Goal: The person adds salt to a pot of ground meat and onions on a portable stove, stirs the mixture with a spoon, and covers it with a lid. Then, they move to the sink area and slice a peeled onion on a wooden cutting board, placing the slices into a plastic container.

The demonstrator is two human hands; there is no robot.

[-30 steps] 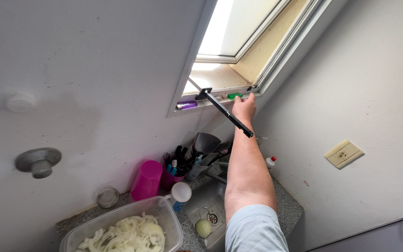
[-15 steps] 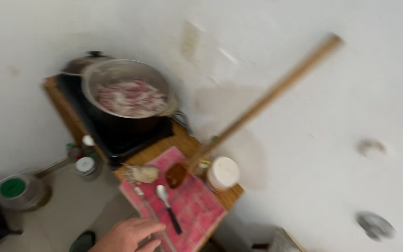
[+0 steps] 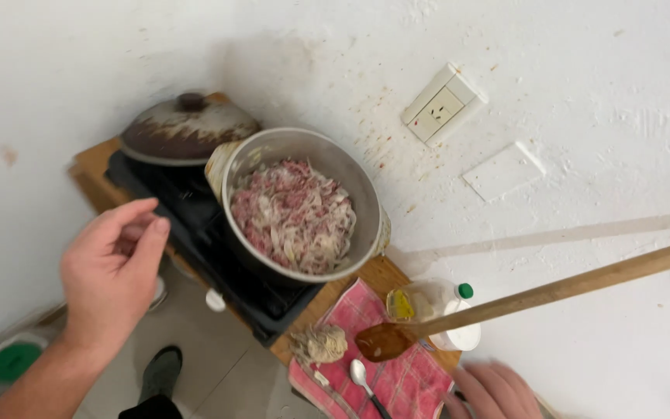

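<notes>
1. The left hand [image 3: 110, 268] hovers off the left edge of the black stove [image 3: 195, 225]. Its fingers are released and loosely curled, thumb apart, and it grasps nothing.
2. The right hand [image 3: 490, 392] is at the bottom of the view, just beside the near corner of the red checked cloth [image 3: 409, 384]. It is blurred and partly cut off, so I cannot tell whether its fingers are curled or grasping anything.
3. The metal pot [image 3: 370, 194] sits on the stove, well filled with a pink and white mix of meat and sliced onion [image 3: 292, 217]. A domed lid [image 3: 188, 128] rests at the stove's back edge, touching the pot's rim.
4. The stove stands on a wooden stand [image 3: 385, 273] set against the white wall. The cloth covers the stand's near right corner.
5. A wooden spoon [image 3: 552, 291] lies with its stained bowl on the cloth and its handle running off to the right. Neither hand touches it.
6. Also on the cloth are a small metal spoon [image 3: 360, 372] and a pale knobbly lump [image 3: 319, 343]. A clear bottle with a green cap [image 3: 428, 302] lies at the cloth's back edge.
7. Judging from the pose, the work in hand is tending the pot, with both hands between grasps. The right hand is nearest the spoons.
8. Stirring would call for closing the right fingers round the wooden handle and lifting its bowl clear of the cloth and over the pot's rim. The left hand would need to keep off the hot metal.
</notes>
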